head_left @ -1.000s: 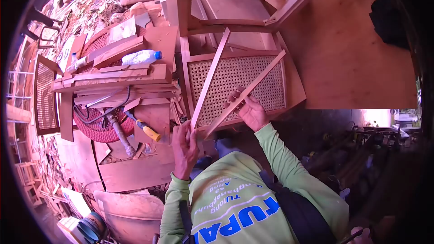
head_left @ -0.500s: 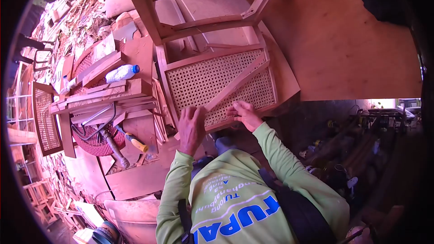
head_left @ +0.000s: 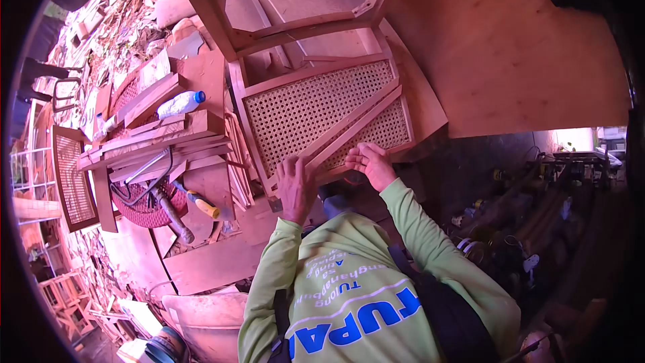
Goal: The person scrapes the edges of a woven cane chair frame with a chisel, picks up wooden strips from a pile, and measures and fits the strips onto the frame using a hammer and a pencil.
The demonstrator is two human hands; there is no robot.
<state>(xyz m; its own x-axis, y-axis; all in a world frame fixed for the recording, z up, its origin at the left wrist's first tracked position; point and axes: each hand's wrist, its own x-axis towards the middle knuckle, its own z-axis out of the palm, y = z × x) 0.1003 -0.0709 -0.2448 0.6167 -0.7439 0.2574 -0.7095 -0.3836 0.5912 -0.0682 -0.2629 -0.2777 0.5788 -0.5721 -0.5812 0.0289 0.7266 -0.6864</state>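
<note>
The woven cane seat panel (head_left: 295,121) sits in a wooden frame, part of a chair frame (head_left: 302,30). Two thin wooden strips (head_left: 349,124) lie diagonally across the cane with a narrow gap between them. My left hand (head_left: 295,188) is closed at their lower ends, near the panel's front rail; its fingertips pinch the wood there. To the right, my right hand (head_left: 371,165) is close to the front rail beside the strips. Its fingers are loosely bent and apart, with nothing visible in them.
Stacked wood pieces (head_left: 158,141) on the left hold a plastic bottle (head_left: 181,104). A hacksaw (head_left: 144,171), a hammer (head_left: 171,212) and a yellow-handled tool (head_left: 201,205) lie just below. A large plywood sheet (head_left: 517,60) spans the right; dark clutter lies underneath.
The strips, close together before, now show a clearer gap along their length. My left hand has shifted slightly right. The whole view has tilted a little.
</note>
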